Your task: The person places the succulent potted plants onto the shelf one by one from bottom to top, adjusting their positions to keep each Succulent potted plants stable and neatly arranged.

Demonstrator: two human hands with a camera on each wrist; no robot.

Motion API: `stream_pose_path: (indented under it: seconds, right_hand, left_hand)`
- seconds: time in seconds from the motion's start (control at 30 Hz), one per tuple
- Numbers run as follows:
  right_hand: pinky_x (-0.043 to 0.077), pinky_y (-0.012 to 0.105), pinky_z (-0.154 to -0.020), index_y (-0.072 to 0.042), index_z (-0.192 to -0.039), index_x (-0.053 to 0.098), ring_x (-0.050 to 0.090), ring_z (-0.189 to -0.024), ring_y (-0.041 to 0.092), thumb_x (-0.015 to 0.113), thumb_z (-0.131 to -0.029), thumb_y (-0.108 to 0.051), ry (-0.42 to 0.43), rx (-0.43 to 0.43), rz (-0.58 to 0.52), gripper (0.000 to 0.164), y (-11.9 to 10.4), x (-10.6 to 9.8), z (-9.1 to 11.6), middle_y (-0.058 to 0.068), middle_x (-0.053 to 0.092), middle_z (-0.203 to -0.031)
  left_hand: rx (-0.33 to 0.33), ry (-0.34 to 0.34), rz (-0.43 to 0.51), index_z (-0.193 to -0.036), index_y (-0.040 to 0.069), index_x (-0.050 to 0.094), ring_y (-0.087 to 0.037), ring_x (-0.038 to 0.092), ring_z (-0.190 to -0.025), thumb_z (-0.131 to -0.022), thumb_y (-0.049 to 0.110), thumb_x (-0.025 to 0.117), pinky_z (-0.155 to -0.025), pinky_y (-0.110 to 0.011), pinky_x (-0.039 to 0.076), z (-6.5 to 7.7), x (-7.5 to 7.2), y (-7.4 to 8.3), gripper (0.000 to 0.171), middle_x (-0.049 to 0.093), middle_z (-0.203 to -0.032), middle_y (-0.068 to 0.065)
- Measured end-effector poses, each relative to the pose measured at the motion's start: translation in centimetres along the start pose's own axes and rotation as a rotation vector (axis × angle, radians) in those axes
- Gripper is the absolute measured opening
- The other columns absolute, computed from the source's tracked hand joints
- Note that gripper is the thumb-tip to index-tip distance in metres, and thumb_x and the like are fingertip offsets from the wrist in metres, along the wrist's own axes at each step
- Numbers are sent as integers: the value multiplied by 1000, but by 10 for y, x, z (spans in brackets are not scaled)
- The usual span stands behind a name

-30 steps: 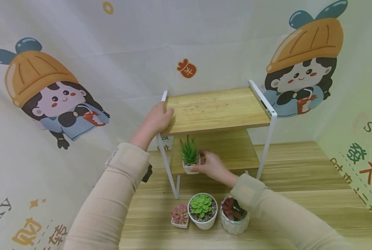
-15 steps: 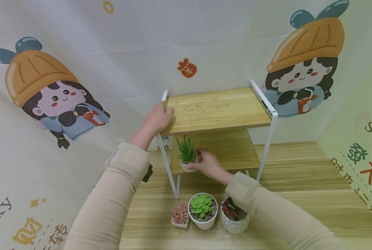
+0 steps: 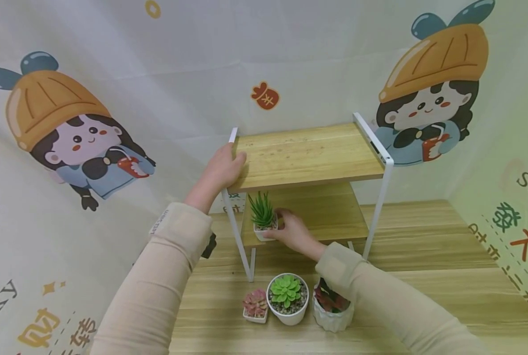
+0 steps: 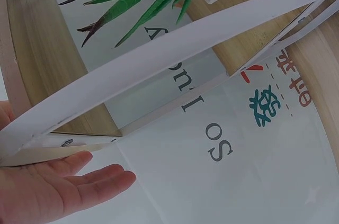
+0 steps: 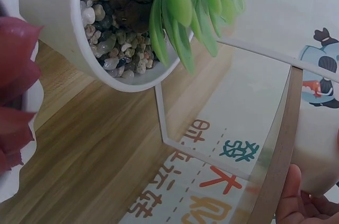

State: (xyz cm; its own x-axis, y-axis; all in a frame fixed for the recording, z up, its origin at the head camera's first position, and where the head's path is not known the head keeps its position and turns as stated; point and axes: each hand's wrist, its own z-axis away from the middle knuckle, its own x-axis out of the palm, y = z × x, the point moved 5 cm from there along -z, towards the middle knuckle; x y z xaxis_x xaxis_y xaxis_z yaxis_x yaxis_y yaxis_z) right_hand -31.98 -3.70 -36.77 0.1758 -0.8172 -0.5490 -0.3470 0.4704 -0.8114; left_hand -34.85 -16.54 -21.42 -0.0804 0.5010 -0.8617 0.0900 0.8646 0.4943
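Note:
My left hand [image 3: 223,169] grips the upper left side of a two-tier shelf [image 3: 308,155] with wooden boards and a white frame. Its thumb lies over the top board, while the fingers [image 4: 100,181] extend along the outside of the white side frame [image 4: 175,49]. Between the two boards, my right hand [image 3: 296,232] pinches a small white pot [image 3: 265,233] holding a spiky green aloe-like plant [image 3: 262,209]. The pot is upright at the front left of the lower board [image 3: 326,212], overlapping its front edge in the head view.
In front of the shelf stand a pink succulent [image 3: 255,303] in a small square pot, a green rosette succulent [image 3: 286,291] in a round white pot, and a dark red plant [image 3: 328,298] in a ridged white pot, partly behind the right sleeve. A printed curtain [image 3: 193,88] hangs behind.
My right hand has shifted the potted aloe-like plant slightly left and farther back over the lower board. My left hand has stayed in place on the shelf.

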Motion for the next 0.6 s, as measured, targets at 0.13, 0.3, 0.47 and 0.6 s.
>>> stream_pose_path:
  seconds: [0.13,0.3,0.47,0.6]
  right_hand:
    - [44,20,-53,-2,-113,45,52,-71,14,67,-67,-27,-7,12,11,58,-1,0,-1,10,52,-101]
    - [44,21,-56,-3,-115,45,53,-74,15,66,-68,-30,-25,24,7,59,0,1,-2,10,52,-104]
    - [44,21,-56,-3,-116,43,53,-75,15,66,-68,-30,-23,40,17,60,1,2,-2,10,51,-105]
    - [44,22,-58,-3,-117,42,53,-77,16,66,-68,-31,-26,45,27,61,1,2,-2,10,51,-107]
  left_hand:
    - [-12,-8,1,-131,0,18,-31,25,-119,-87,32,30,-97,-40,24,0,1,-1,56,25,-132,-19]
    - [-12,-4,3,-130,-1,18,-30,26,-119,-87,32,31,-97,-40,24,0,0,-1,56,26,-131,-19]
    - [0,-5,5,-130,-1,19,-30,28,-118,-87,32,31,-96,-40,26,1,0,0,56,27,-130,-19]
    - [6,-5,2,-130,-2,19,-31,26,-119,-87,31,31,-97,-40,24,1,0,1,56,26,-131,-19]
